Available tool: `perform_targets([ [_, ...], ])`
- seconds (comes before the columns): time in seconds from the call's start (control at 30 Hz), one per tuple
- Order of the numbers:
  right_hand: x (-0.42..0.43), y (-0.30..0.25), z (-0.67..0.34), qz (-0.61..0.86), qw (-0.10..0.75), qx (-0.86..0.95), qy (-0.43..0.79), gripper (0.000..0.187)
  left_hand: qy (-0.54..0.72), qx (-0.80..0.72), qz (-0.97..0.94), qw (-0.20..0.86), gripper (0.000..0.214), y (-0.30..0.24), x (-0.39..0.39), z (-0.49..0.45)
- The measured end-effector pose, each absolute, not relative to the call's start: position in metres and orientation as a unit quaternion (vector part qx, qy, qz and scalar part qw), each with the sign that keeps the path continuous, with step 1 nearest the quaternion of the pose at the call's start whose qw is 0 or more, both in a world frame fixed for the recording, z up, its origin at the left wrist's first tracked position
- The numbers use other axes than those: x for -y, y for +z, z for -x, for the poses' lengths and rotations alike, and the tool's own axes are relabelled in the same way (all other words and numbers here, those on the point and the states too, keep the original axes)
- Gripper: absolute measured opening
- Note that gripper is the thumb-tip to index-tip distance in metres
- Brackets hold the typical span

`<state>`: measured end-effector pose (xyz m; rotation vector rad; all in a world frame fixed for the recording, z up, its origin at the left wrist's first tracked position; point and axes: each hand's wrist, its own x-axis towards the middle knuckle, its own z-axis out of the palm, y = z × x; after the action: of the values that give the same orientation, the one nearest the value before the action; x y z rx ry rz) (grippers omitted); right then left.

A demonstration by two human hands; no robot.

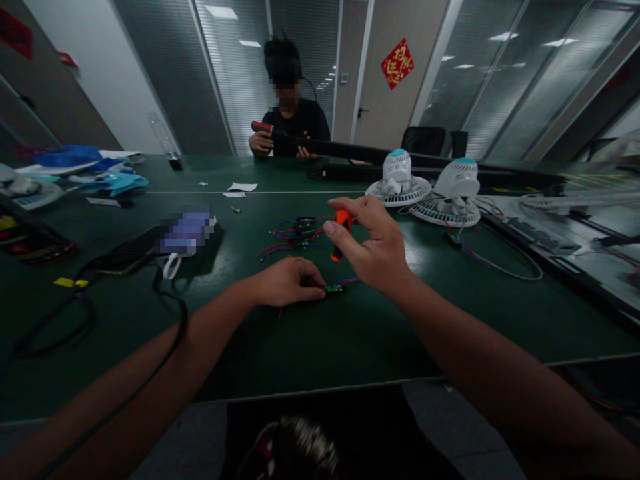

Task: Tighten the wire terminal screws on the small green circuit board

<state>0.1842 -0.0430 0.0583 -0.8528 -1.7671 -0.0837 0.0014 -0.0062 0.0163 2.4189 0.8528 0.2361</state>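
Observation:
My right hand (373,243) is closed round an orange-handled screwdriver (342,225), held upright with its black shaft pointing down at a small green circuit board (333,289) on the dark green table (310,347). My left hand (290,281) rests on the table with fingers pinched at the left end of that board, steadying it. Thin red and blue wires run from the board. A loose bunch of more small boards and coloured wires (295,235) lies just behind.
Two white fan parts (399,181) (453,193) sit at right, with cables trailing. A black cable (165,300) and a dark device lie at left. Across the table a person (287,120) holds a red-tipped tool over long black bars. Paper scraps lie mid-table.

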Motion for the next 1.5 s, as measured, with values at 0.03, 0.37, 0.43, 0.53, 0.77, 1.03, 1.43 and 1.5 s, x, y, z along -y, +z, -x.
perform_targets([
  [0.03,0.0432,0.0584,-0.1842,0.361,0.553,0.750,-0.034,0.022,0.088,-0.320,-0.901,0.278,0.027,0.0165,0.0063,-0.0015],
  [0.37,0.0438,0.0585,-0.1841,0.353,0.551,0.756,-0.010,0.022,0.087,-0.316,-0.904,0.275,0.028,0.0157,0.0057,-0.0005],
  [0.43,0.0434,0.0584,-0.1847,0.351,0.546,0.760,-0.008,0.022,0.086,-0.316,-0.905,0.272,0.028,0.0166,0.0061,-0.0009],
  [0.53,0.0431,0.0581,-0.1852,0.348,0.544,0.764,-0.009,0.022,0.084,-0.321,-0.903,0.273,0.027,0.0172,0.0065,-0.0015],
  [0.77,0.0452,0.0594,-0.1830,0.348,0.552,0.758,-0.015,0.024,0.087,-0.319,-0.899,0.288,0.027,0.0155,0.0062,-0.0015],
  [1.03,0.0444,0.0598,-0.1828,0.362,0.555,0.748,-0.039,0.024,0.088,-0.319,-0.903,0.273,0.027,0.0175,0.0073,-0.0012],
  [1.43,0.0451,0.0581,-0.1833,0.358,0.544,0.759,-0.011,0.023,0.088,-0.324,-0.898,0.284,0.028,0.0161,0.0067,-0.0014],
  [1.5,0.0454,0.0579,-0.1832,0.355,0.541,0.762,-0.011,0.023,0.090,-0.323,-0.898,0.283,0.027,0.0164,0.0069,-0.0016],
])
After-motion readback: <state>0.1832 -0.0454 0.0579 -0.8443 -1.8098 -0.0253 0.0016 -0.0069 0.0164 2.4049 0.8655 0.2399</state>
